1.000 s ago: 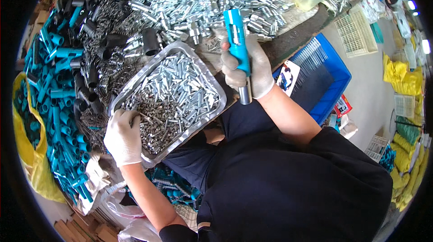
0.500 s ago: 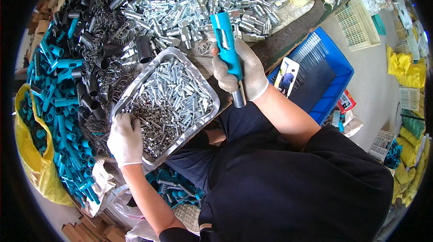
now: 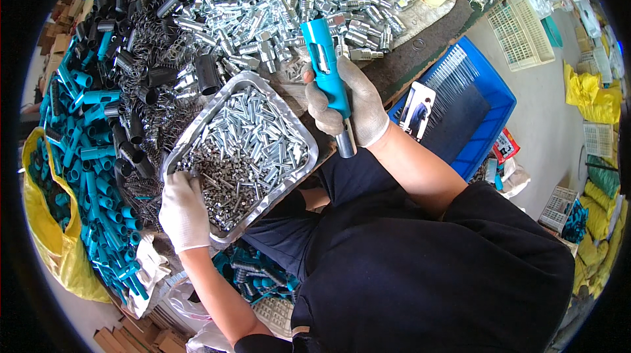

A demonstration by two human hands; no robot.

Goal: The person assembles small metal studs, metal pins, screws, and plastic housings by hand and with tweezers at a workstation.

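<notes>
My right hand [image 3: 363, 104] is wrapped round a teal tubular tool handle [image 3: 327, 77], tilted, with a slot along its upper part and a metal shaft sticking out below. My gloved left hand [image 3: 183, 211] is at the left corner of a metal tray [image 3: 299, 179]. Its fingers are bent together over the small dark screws [image 3: 230, 185] there; whatever lies between the fingertips is too small to name. Bright metal pins [image 3: 253, 126] fill the tray's other side.
Piled beyond the tray are shiny metal fittings [image 3: 289, 8], black sleeves [image 3: 209, 71] and dark springs [image 3: 154, 41]. Teal tubes [image 3: 98, 188] heap up at left beside a yellow bag [image 3: 56, 248]. A blue bin [image 3: 490, 116] with a phone [image 3: 417, 111] stands at right.
My left hand has shifted slightly nearer to me, its fingers bending further in over the tray's edge. The right hand and the teal handle have moved slightly left.
</notes>
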